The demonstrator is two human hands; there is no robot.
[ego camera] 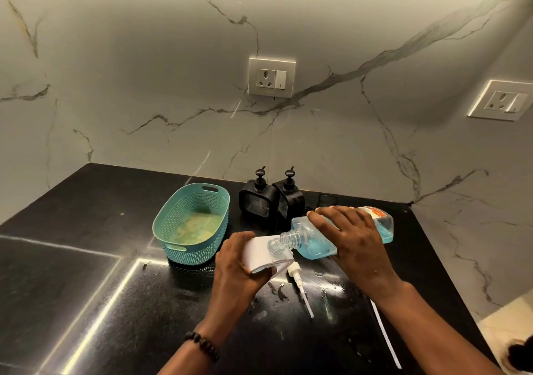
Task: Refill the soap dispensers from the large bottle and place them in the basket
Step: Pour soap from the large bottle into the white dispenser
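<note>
Blue liquid fills the large bottle (pixel 340 232), tipped sideways in the right hand (pixel 350 237), whose fingers wrap its body. Left hand (pixel 238 262) fingers curl around the white dispenser (pixel 264 252), meeting the bottle's neck, beside the teal basket (pixel 191 223).

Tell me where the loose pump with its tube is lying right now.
The pump lies on the black counter, centre of the head view, just below the white dispenser and between both wrists.

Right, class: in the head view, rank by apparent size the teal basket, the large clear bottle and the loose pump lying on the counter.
1. Teal basket
2. Large clear bottle, partly hidden by the right hand, so its margin is unsure
3. Loose pump, clearly smallest
</note>
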